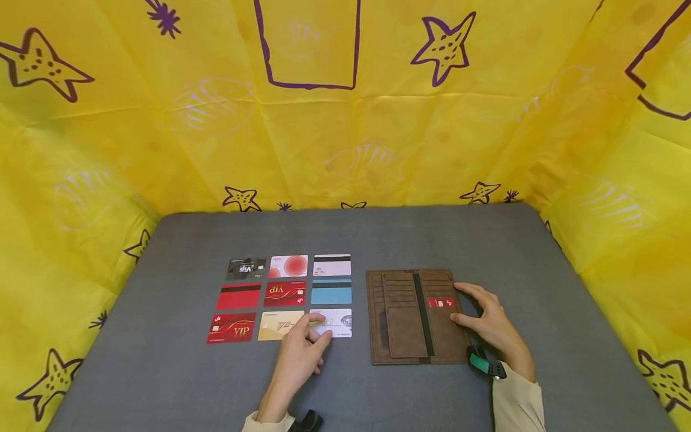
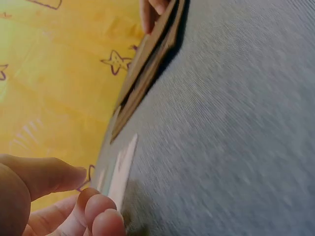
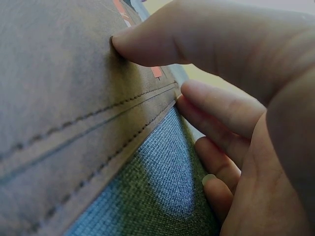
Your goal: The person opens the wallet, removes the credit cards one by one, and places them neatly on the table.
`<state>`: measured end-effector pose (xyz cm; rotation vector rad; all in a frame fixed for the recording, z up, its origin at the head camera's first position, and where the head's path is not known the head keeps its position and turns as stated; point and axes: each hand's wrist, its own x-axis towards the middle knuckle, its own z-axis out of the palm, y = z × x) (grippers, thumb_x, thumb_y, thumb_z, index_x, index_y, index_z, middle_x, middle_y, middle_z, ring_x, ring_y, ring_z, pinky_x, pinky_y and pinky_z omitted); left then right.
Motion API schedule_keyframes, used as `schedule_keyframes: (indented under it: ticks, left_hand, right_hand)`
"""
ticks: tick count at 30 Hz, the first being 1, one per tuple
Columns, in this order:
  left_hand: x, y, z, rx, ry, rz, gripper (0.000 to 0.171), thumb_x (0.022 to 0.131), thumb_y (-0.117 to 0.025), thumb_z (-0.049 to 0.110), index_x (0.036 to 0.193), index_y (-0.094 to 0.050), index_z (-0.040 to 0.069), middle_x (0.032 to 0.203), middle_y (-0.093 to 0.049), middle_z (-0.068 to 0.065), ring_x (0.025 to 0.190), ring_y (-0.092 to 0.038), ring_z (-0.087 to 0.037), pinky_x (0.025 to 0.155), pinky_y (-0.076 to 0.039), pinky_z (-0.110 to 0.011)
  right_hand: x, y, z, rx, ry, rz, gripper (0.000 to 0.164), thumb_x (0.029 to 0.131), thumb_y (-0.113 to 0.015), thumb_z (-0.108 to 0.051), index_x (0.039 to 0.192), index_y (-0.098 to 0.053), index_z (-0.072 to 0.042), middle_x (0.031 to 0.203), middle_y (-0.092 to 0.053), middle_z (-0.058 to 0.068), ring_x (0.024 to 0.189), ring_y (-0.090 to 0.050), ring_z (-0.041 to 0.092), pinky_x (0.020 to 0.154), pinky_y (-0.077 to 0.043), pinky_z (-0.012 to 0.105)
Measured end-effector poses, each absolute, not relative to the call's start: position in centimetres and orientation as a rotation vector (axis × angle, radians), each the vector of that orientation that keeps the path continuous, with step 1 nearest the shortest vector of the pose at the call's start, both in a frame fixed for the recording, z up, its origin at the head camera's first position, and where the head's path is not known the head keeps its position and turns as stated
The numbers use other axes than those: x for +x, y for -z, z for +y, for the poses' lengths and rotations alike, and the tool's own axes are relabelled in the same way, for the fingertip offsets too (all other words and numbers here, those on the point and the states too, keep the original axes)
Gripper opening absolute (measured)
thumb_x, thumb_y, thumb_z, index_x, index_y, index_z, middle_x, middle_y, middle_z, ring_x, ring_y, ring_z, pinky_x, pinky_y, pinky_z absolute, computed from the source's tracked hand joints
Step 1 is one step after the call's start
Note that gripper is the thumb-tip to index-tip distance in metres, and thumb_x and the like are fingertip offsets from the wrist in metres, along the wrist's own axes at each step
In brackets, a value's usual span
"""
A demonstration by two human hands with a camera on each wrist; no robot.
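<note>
My left hand [image 1: 300, 351] is over the lower right of the laid-out cards, its index finger across a whitish VIP card [image 1: 341, 324] in the head view. A gap shows between thumb and fingertips in the left wrist view. Just left of that card lies a gold card [image 1: 272, 324], partly covered by the hand. To the right, a brown wallet [image 1: 405, 336] lies unfolded. My right hand [image 1: 493, 324] holds its right edge, thumb [image 3: 130, 44] on the leather and fingers along the side. A red card [image 1: 441, 302] shows in a slot near that thumb.
More cards lie in rows on the grey table [image 1: 162, 372]: a red VIP card [image 1: 231, 328], a striped red card [image 1: 239, 296], a blue card [image 1: 332, 294] and a black VIP card [image 1: 245, 269] among them. A yellow patterned cloth [image 1: 378, 120] surrounds the table's back and sides.
</note>
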<state>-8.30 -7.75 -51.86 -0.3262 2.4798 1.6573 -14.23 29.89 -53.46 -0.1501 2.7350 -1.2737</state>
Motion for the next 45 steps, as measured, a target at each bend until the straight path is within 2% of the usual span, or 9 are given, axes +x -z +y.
schedule_keyframes:
  ticks: [14, 26, 45]
  left_hand:
    - [-10.0, 50.5, -5.2, -0.065, -1.671, 2.488, 0.033, 0.09, -0.07, 0.011, 0.121, -0.062, 0.003, 0.068, -0.055, -0.005, 0.045, -0.051, -0.009, 0.043, -0.045, -0.022]
    - [-11.4, 50.1, -3.0, 0.107, -1.648, 2.512, 0.03, 0.091, -0.068, 0.01, 0.118, -0.062, 0.0, 0.067, -0.057, -0.004, 0.045, -0.051, -0.008, 0.043, -0.044, -0.023]
    - [-13.2, 50.8, 0.6, 0.279, -1.587, 2.5, 0.027, 0.092, -0.066, 0.01, 0.118, -0.064, 0.004, 0.069, -0.059, 0.0, 0.048, -0.048, -0.001, 0.047, -0.039, -0.019]
  right_hand:
    - [-14.3, 53.6, 30.0, -0.137, 1.285, 2.729, 0.068, 0.083, -0.078, -0.023, 0.142, -0.049, -0.006, 0.15, -0.041, 0.022, 0.138, -0.021, 0.049, 0.101, -0.013, 0.075]
    - [-14.3, 53.7, 30.1, -0.135, 1.295, 2.722, 0.068, 0.083, -0.078, -0.023, 0.142, -0.049, -0.007, 0.15, -0.041, 0.022, 0.138, -0.021, 0.049, 0.101, -0.013, 0.075]
    - [-14.4, 53.8, 30.1, -0.14, 1.286, 2.737, 0.068, 0.082, -0.078, -0.023, 0.142, -0.05, -0.007, 0.149, -0.042, 0.022, 0.137, -0.022, 0.049, 0.1, -0.014, 0.073]
